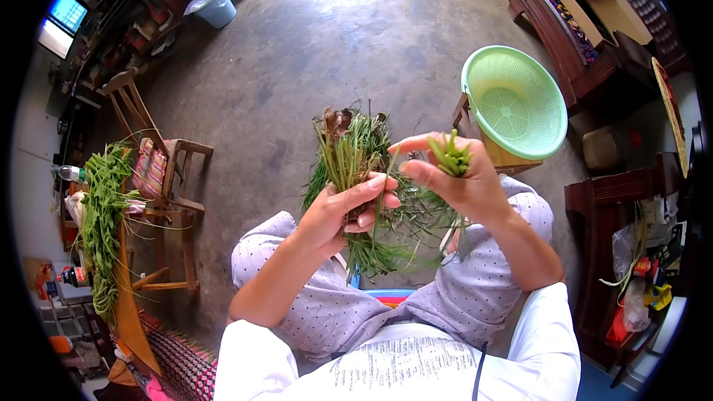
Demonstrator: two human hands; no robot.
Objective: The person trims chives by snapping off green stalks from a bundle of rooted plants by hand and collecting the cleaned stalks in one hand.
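My left hand (345, 212) is closed around a bunch of green stems (349, 167), their pale and brownish ends pointing up and away from me. My right hand (460, 178) holds a smaller bundle of trimmed green stems (450, 154) in its curled fingers. Its thumb and forefinger are by a thin green stalk (394, 163) between the two hands. Below and behind the hands lies a heap of loose greens and dry scraps (375, 134), on the floor between my knees; its lower part is partly hidden by the hands.
A green plastic basket (514, 102) rests on a wooden stool (512, 160) to the right. Long greens (105, 230) lie on a wooden surface at the left, near a wooden chair (160, 152). A blue bin (215, 11) stands at the upper left, a box (620, 15) at the upper right.
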